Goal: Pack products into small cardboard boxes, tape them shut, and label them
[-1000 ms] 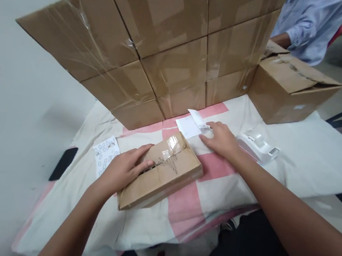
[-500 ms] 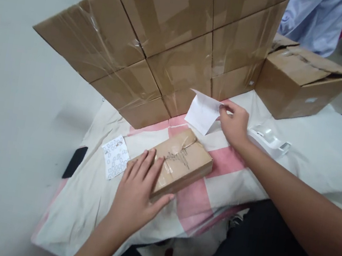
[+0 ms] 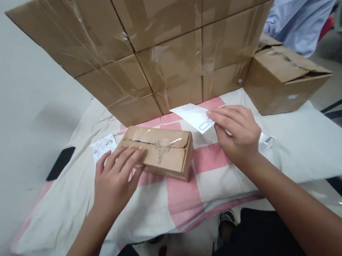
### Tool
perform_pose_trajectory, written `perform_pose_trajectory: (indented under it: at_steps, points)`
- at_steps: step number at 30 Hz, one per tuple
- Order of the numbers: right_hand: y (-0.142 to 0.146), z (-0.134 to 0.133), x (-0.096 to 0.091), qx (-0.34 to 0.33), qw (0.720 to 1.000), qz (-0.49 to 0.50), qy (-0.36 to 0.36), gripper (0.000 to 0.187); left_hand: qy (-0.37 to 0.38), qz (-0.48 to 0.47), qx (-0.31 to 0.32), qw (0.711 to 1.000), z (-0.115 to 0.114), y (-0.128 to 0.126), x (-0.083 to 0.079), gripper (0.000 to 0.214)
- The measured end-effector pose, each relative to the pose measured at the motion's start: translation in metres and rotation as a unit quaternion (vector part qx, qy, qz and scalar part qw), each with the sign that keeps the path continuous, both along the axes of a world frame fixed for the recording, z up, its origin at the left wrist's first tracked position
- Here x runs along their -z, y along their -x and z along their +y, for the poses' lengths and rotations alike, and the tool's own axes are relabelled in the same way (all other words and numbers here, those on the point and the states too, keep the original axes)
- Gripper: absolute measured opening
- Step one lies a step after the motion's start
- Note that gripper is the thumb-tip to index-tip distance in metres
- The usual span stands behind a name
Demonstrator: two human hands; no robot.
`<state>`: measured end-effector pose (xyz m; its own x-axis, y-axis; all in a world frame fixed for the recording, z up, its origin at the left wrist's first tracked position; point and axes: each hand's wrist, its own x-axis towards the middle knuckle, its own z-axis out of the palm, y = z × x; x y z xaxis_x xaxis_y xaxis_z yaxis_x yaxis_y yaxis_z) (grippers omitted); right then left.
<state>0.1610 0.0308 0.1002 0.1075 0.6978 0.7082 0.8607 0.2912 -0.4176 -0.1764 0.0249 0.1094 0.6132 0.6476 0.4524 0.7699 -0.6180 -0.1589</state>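
A small taped cardboard box [image 3: 166, 155] with a dark zigzag scribble on its lid lies on the pink-and-white cloth. The spread fingers of my left hand [image 3: 116, 175] rest on its near left end. To the right, my right hand [image 3: 238, 134] pinches the corner of a white paper sheet [image 3: 192, 116] between thumb and fingers, above the cloth and behind the box. Blue outlined shapes are printed on the sheet. Left of the box lies a card with many small printed shapes [image 3: 103, 145], partly covered by my left fingers.
A tall wall of taped cartons [image 3: 168, 62] stands along the back. Another carton [image 3: 281, 85] with loose flaps is at the right. A white plastic object [image 3: 266, 141] is mostly hidden behind my right hand. A black item [image 3: 60, 163] lies by the left edge; a person's light-blue clothing [image 3: 300, 21] shows behind.
The small box has turned so its long side faces me. My right hand has tilted the sheet, bringing its blue print into view. My left fingers have shifted to the box's near left end.
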Motion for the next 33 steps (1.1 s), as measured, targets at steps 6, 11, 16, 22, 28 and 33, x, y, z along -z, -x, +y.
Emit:
perform_pose_trajectory:
  at_steps: [6, 11, 16, 22, 28, 33]
  points:
    - [0.002, -0.055, -0.014, -0.026, 0.998, -0.042, 0.041, 0.036, -0.028, -0.233, 0.156, 0.960, -0.024, -0.074, -0.027, 0.047]
    - [-0.004, -0.081, -0.011, -0.044, 0.995, -0.050, 0.072, 0.034, 0.174, -0.166, 0.251, 0.938, -0.016, -0.137, -0.058, 0.033]
    - [-0.016, -0.098, -0.013, -0.022, 0.998, -0.011, 0.057, 0.029, 0.266, -0.112, 0.280, 0.916, -0.005, -0.165, -0.062, 0.029]
    - [-0.020, -0.110, -0.020, 0.002, 0.997, 0.018, 0.074, 0.025, 0.197, -0.111, 0.286, 0.931, -0.010, -0.177, -0.049, 0.024]
    - [-0.020, -0.102, -0.013, -0.071, 0.996, 0.002, -0.061, 0.013, 0.177, -0.171, 0.306, 0.920, -0.006, -0.175, -0.049, 0.008]
    - [-0.016, -0.093, -0.009, -0.079, 0.993, -0.018, -0.088, 0.018, 0.271, -0.189, 0.301, 0.895, -0.002, -0.173, -0.050, 0.014]
